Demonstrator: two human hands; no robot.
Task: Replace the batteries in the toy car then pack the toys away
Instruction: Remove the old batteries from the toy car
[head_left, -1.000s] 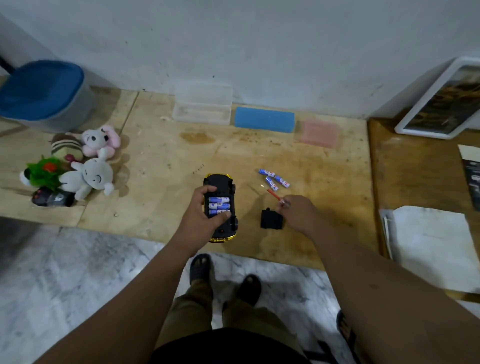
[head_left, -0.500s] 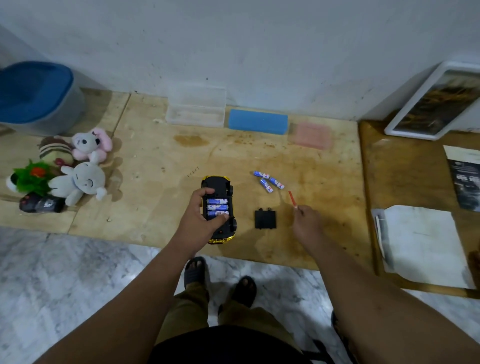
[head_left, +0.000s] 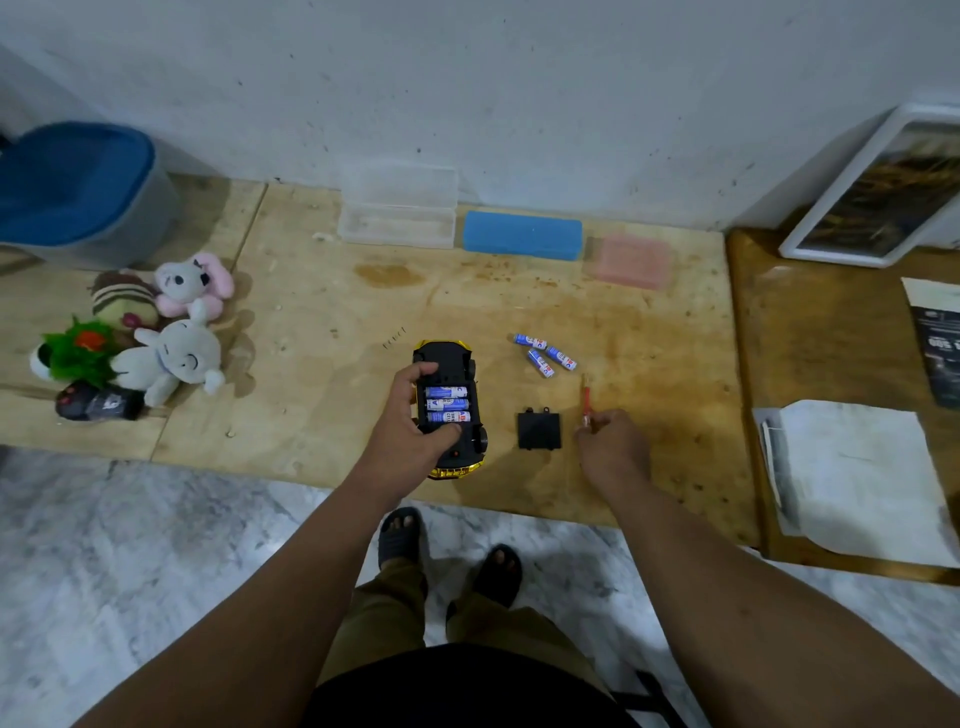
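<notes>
A yellow toy car (head_left: 451, 364) lies upside down on the wooden board, its battery bay uncovered with three blue batteries (head_left: 447, 404) inside. My left hand (head_left: 415, 426) grips the car from the left. The black battery cover (head_left: 539, 431) lies flat to the car's right. Three loose blue batteries (head_left: 544, 353) lie farther back. My right hand (head_left: 613, 447) pinches the handle end of a small red screwdriver (head_left: 585, 397), whose tip rests on the board.
Soft toys (head_left: 166, 358) are heaped at the left, near a blue-lidded bin (head_left: 78, 192). A clear box (head_left: 397, 223), a blue case (head_left: 522, 235) and a pink case (head_left: 629, 260) line the wall. Papers (head_left: 852, 467) lie right. The board's front edge (head_left: 260, 467) drops to marble floor.
My right hand has carried the screwdriver from beside the battery cover to the right and down onto the board. My left hand and the car have stayed put.
</notes>
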